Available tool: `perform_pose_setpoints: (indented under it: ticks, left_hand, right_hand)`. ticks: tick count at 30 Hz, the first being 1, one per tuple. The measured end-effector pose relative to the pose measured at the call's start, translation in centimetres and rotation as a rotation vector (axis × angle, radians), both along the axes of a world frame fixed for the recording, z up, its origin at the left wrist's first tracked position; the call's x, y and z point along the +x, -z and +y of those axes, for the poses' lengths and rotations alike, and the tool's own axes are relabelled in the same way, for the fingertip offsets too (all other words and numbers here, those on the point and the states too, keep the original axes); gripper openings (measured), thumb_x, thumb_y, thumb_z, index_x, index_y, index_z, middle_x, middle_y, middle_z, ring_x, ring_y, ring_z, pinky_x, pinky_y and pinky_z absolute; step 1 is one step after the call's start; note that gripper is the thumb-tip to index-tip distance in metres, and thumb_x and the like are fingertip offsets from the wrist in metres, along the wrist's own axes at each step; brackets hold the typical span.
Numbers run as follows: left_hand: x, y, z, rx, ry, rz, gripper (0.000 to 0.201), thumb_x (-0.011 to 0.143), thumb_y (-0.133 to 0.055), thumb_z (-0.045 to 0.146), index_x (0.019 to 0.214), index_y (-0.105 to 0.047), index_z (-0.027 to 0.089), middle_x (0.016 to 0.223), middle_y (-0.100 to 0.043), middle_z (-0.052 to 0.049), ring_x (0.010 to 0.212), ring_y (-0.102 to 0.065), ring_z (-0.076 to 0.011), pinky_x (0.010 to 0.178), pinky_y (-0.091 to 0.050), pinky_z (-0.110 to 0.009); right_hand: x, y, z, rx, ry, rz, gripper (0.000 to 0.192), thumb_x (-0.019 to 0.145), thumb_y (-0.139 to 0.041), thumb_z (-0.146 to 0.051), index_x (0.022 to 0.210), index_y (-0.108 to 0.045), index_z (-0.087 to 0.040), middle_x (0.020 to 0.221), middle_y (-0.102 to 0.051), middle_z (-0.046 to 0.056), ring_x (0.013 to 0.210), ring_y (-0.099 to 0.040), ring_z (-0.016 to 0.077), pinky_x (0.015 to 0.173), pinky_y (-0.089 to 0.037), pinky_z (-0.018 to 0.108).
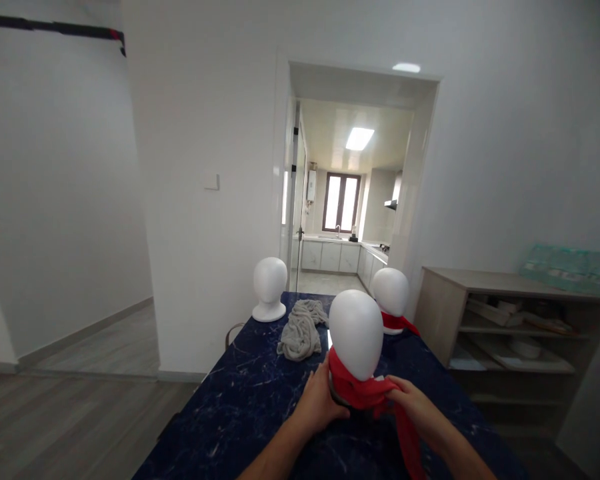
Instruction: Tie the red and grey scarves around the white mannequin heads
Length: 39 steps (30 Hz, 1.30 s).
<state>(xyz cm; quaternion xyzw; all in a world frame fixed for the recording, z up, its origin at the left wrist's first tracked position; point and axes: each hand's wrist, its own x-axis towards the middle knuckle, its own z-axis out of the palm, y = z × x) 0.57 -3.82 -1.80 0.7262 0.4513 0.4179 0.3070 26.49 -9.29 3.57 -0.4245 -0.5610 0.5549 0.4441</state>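
Observation:
A white foam mannequin head (356, 337) stands near me on the dark blue marbled table (253, 393). A red scarf (365, 390) is wrapped round its neck, with one end hanging down to the right. My left hand (320, 400) presses against the scarf at the left of the neck. My right hand (410, 400) grips the scarf's front where the loose end starts. A second white head (391, 291) behind it wears another red scarf (397, 323). A third, bare head (269, 287) stands at the far left. A grey scarf (303, 330) lies crumpled between them.
A wooden shelf unit (510, 320) with stacked items stands to the right of the table. Behind the table an open doorway (350, 200) leads to a kitchen. Wooden floor stretches to the left.

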Motion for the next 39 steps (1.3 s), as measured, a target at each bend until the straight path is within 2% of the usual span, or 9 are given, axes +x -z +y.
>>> perform_pose_setpoints:
  ticks: [6, 11, 14, 17, 21, 27, 31, 35, 39]
  left_hand:
    - [0.0, -0.6, 1.5, -0.007, 0.044, 0.044, 0.141, 0.046, -0.100, 0.039, 0.165, -0.025, 0.027, 0.166, -0.038, -0.020, 0.154, -0.031, -0.0455, 0.128, -0.002, -0.063]
    - [-0.6, -0.9, 2.0, 0.020, 0.050, 0.131, 0.144, 0.043, -0.101, 0.033, 0.165, -0.025, 0.027, 0.168, -0.034, -0.019, 0.156, -0.029, -0.0439, 0.129, -0.003, -0.061]
    - [-0.8, -1.1, 2.0, 0.035, 0.057, 0.143, 0.141, 0.044, -0.101, 0.033, 0.164, -0.029, 0.028, 0.168, -0.034, -0.018, 0.156, -0.030, -0.0436, 0.129, -0.002, -0.061]
    - [-0.8, -1.1, 2.0, 0.040, 0.051, 0.154, 0.142, 0.043, -0.101, 0.034, 0.164, -0.028, 0.028, 0.168, -0.036, -0.018, 0.155, -0.032, -0.0427, 0.129, -0.001, -0.061]
    - [-0.8, -0.8, 2.1, 0.032, 0.045, 0.158, 0.145, 0.042, -0.101, 0.035, 0.165, -0.025, 0.027, 0.170, -0.032, -0.018, 0.154, -0.034, -0.0414, 0.130, 0.001, -0.059]
    - [-0.9, -0.7, 2.0, 0.037, 0.037, 0.144, 0.145, 0.041, -0.102, 0.036, 0.165, -0.027, 0.025, 0.167, -0.036, -0.019, 0.155, -0.034, -0.0419, 0.129, 0.002, -0.060]
    - [-0.9, -0.6, 1.8, 0.031, 0.034, 0.141, 0.147, 0.042, -0.102, 0.038, 0.166, -0.024, 0.025, 0.169, -0.032, -0.019, 0.156, -0.031, -0.0413, 0.130, 0.001, -0.060]
    - [-0.8, -0.5, 1.7, 0.027, 0.017, 0.221, 0.152, 0.042, -0.101, 0.042, 0.168, -0.017, 0.024, 0.171, -0.028, -0.016, 0.157, -0.029, -0.0389, 0.131, -0.003, -0.057]
    - [-0.6, -0.3, 1.9, 0.023, -0.027, 0.294, 0.153, 0.045, -0.100, 0.046, 0.168, -0.010, 0.027, 0.170, -0.032, -0.015, 0.156, -0.032, -0.0376, 0.130, -0.007, -0.059]
  right_hand:
    - [0.2, 0.2, -0.6, -0.025, -0.089, -0.031, 0.024, 0.083, -0.069, -0.039, 0.093, -0.069, -0.018, 0.074, -0.068, 0.000, 0.067, -0.060, 0.0150, 0.064, -0.045, 0.024]
    - [6.2, -0.8, -0.4, -0.209, -0.203, -0.198, 0.023, 0.076, -0.075, -0.039, 0.090, -0.069, -0.021, 0.056, -0.044, -0.010, 0.048, -0.034, 0.0080, 0.058, -0.041, 0.025]
    - [12.0, -1.4, 1.4, -0.250, -0.096, -0.297, 0.024, 0.075, -0.074, -0.038, 0.088, -0.073, -0.019, 0.057, -0.047, -0.007, 0.049, -0.027, 0.0074, 0.053, -0.029, 0.025]
    - [15.4, -0.7, 4.4, -0.124, 0.112, -0.531, 0.014, 0.074, -0.068, -0.030, 0.077, -0.073, -0.018, 0.058, -0.056, -0.002, 0.052, -0.038, 0.0111, 0.056, -0.031, 0.028]
    - [13.9, 1.6, 8.1, 0.190, 0.351, -0.882, 0.012, 0.075, -0.058, -0.017, 0.069, -0.069, -0.018, 0.076, -0.072, 0.008, 0.071, -0.059, 0.0199, 0.070, -0.039, 0.030]
    - [10.9, 3.1, 10.6, 0.240, 0.587, -1.201, 0.024, 0.088, -0.050, -0.016, 0.093, -0.073, -0.018, 0.093, -0.076, 0.017, 0.081, -0.066, 0.0236, 0.073, -0.039, 0.032]
    - [10.6, 3.3, 11.0, 0.254, 0.555, -1.235, 0.029, 0.083, -0.053, -0.012, 0.100, -0.076, -0.017, 0.103, -0.076, 0.018, 0.096, -0.068, 0.0270, 0.083, -0.044, 0.034]
    - [9.8, 3.0, 9.8, 0.321, 0.610, -1.256, 0.061, 0.074, -0.050, -0.005, 0.132, -0.068, -0.009, 0.138, -0.064, 0.025, 0.129, -0.061, 0.0351, 0.108, -0.042, 0.048]
    - [6.9, 1.9, 6.8, 0.532, 0.508, -0.914, 0.075, 0.074, -0.054, -0.010, 0.148, -0.055, -0.013, 0.160, -0.047, 0.018, 0.151, -0.040, 0.0299, 0.126, -0.029, 0.048]
